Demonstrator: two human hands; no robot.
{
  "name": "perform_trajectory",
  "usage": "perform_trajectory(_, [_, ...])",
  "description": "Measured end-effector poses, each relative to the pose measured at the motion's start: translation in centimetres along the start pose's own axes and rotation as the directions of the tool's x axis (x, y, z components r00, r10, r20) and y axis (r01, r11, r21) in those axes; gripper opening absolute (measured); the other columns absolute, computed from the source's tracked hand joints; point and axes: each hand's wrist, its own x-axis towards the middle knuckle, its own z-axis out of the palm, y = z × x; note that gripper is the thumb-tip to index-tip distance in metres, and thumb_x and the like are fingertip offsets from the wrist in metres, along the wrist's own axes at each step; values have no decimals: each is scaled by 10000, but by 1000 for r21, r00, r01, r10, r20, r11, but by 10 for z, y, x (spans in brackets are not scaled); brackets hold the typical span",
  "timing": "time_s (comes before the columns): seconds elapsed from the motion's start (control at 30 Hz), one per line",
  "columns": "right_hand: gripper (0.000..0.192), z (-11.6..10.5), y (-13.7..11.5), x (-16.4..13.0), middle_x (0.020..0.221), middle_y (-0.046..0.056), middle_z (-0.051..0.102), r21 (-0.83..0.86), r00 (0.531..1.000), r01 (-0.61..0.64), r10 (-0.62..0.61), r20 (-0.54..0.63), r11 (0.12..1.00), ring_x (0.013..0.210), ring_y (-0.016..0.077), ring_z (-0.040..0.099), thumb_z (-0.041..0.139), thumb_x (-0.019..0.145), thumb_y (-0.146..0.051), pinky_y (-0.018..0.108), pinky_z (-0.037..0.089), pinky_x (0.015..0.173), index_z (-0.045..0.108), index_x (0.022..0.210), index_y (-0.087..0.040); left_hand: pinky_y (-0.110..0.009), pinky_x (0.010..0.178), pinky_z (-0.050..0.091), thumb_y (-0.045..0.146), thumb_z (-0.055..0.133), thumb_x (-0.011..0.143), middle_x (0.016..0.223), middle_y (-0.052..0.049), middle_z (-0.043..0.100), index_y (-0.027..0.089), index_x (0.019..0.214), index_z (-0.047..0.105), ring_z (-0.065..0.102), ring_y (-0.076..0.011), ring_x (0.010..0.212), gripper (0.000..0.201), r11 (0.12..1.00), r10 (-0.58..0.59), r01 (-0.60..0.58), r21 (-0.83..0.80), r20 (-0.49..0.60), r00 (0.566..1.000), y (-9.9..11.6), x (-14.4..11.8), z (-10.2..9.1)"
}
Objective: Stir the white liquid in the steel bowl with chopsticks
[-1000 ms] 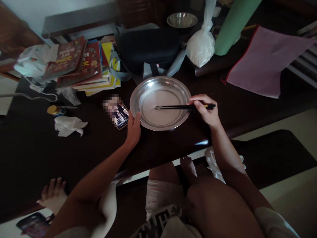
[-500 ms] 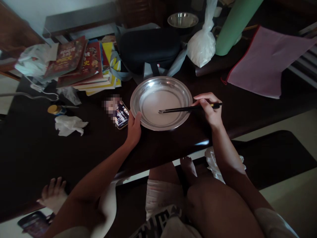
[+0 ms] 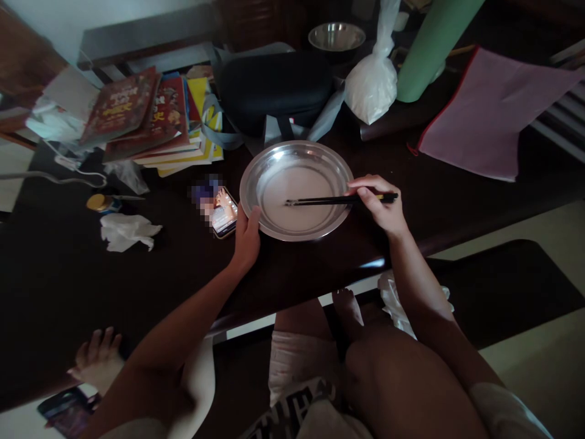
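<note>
- Here the right hand (image 3: 381,210) has its fingers closed around a pair of dark chopsticks (image 3: 329,199), which lie almost level across the round metal plate (image 3: 256,167), tips reaching past the middle of the pale, milky liquid (image 3: 297,204) pooled in it
- The left hand (image 3: 247,239) rests against the plate's near-left rim, thumb up on the edge and the other fingers curled down beside it, bracing the plate more than gripping it
- The plate sits on the dark table (image 3: 68,274) close to its front edge, directly ahead of the person
- Just left of the plate, almost touching the left hand, a phone (image 3: 222,211) lies face up with its screen lit
- Farther left are a crumpled white tissue (image 3: 128,231) and a small yellow-capped item (image 3: 100,202); behind the plate stand a stack of books (image 3: 150,119), a black case (image 3: 274,88), a tied bag of white powder (image 3: 371,82), a small steel bowl (image 3: 336,36) and a pink folder (image 3: 484,113)
- Risk, as I judge it: the plate is shallow, so a quick sweep of the chopsticks could slop the liquid over the rim, and the phone is the nearest thing to catch it
- A second risk: the plate is near the table edge and steadied on one side only, so a hard push from the right could slide or tip it toward the person's lap
</note>
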Motion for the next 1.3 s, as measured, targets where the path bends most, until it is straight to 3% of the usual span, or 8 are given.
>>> perform_trajectory(0.17, [178, 0, 1, 0, 824, -14, 729, 15, 995, -4, 6, -104, 1000, 733, 134, 722, 588, 909, -372, 294, 580, 701, 731, 964, -282, -448, 1149, 361, 611, 529, 863, 1243, -54, 612, 280, 1210, 588, 530, -247, 1249, 483, 999, -12, 12, -33, 0, 1000, -3, 1, 0])
perform_trajectory(0.33, [163, 1, 1, 0, 816, -19, 734, 32, 1000, 15, -15, 4, 999, 782, 143, 721, 608, 899, -353, 306, 579, 737, 730, 991, -295, -450, 1140, 371, 586, 522, 876, 1241, -59, 611, 269, 1200, 596, 535, -249, 1238, 459, 1000, 6, -6, -25, 3, 1000, -2, 1, 0])
perform_trajectory(0.53, [181, 0, 2, 0, 837, -13, 728, 20, 994, -15, 18, -112, 1000, 724, 137, 721, 592, 904, -388, 299, 581, 686, 730, 960, -285, -457, 1148, 361, 586, 521, 876, 1246, -58, 609, 275, 1201, 595, 527, -250, 1256, 456, 1000, 1, -1, -31, 9, 1000, -2, 0, 0])
perform_trajectory(0.7, [166, 0, 1, 0, 829, -16, 729, 30, 1000, 7, -7, -9, 1000, 783, 144, 721, 612, 895, -370, 308, 577, 736, 729, 985, -295, -456, 1166, 336, 595, 509, 881, 1254, -62, 612, 273, 1231, 580, 516, -245, 1273, 481, 1000, -19, 19, -19, 3, 1000, -3, 0, 0])
perform_trajectory(0.87, [189, -1, 1, 0, 811, -18, 722, 17, 995, -18, 20, -97, 1000, 742, 140, 721, 584, 908, -397, 302, 578, 708, 724, 968, -286, -458, 1174, 326, 629, 518, 859, 1259, -62, 610, 276, 1238, 576, 509, -251, 1283, 522, 1000, -20, 20, -15, 4, 1000, -2, 0, 0])
perform_trajectory(1.03, [212, 0, 0, -1, 809, -13, 722, -18, 1000, -24, 23, -16, 1000, 771, 151, 717, 592, 892, -434, 320, 582, 733, 719, 967, -282, -440, 1182, 318, 605, 512, 876, 1266, -57, 612, 276, 1235, 578, 502, -239, 1298, 492, 999, -10, 10, -36, 9, 1000, -2, 0, 1])
perform_trajectory(1.2, [209, 0, 1, 0, 809, -12, 718, -19, 994, -22, 20, -105, 1000, 740, 146, 716, 578, 903, -432, 316, 581, 720, 721, 954, -289, -441, 1174, 335, 640, 523, 853, 1236, -56, 625, 275, 1220, 589, 528, -241, 1261, 522, 999, -18, 19, -37, 7, 1000, -1, 0, 1])
perform_trajectory(1.3, [198, 0, 1, -1, 800, -17, 716, 13, 997, -30, 30, -67, 999, 722, 143, 714, 585, 900, -425, 315, 578, 705, 720, 955, -291, -441, 1165, 347, 651, 524, 846, 1213, -58, 630, 272, 1208, 597, 539, -243, 1237, 530, 1000, -18, 18, -19, 2, 1000, 1, 0, 0])
